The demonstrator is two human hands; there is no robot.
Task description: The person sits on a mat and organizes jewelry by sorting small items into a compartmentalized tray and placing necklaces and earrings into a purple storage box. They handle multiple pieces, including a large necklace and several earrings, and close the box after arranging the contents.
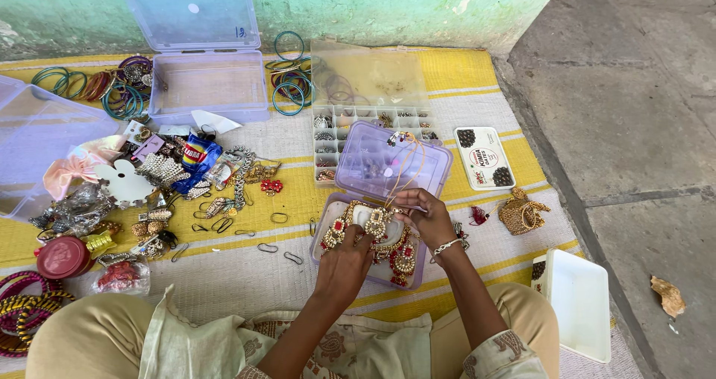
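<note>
Gold necklace set with red stones and white beads (377, 233) is lying in the small lilac plastic box (418, 271), its clear lid (369, 163) tilting open behind. Left hand (344, 263) is pinching the necklace's near edge; right hand (426, 213) is gripping its cord at the top. Just beside, a gold beaded pouch (522, 213) is resting on the yellow-and-white woven mat (283, 274), near a compartmented organiser tray (328, 133).

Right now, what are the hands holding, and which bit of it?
Both hands hold a red-and-gold necklace over its open purple box. The left hand grips the pendant side; the right hand pinches its thin cord.
</note>
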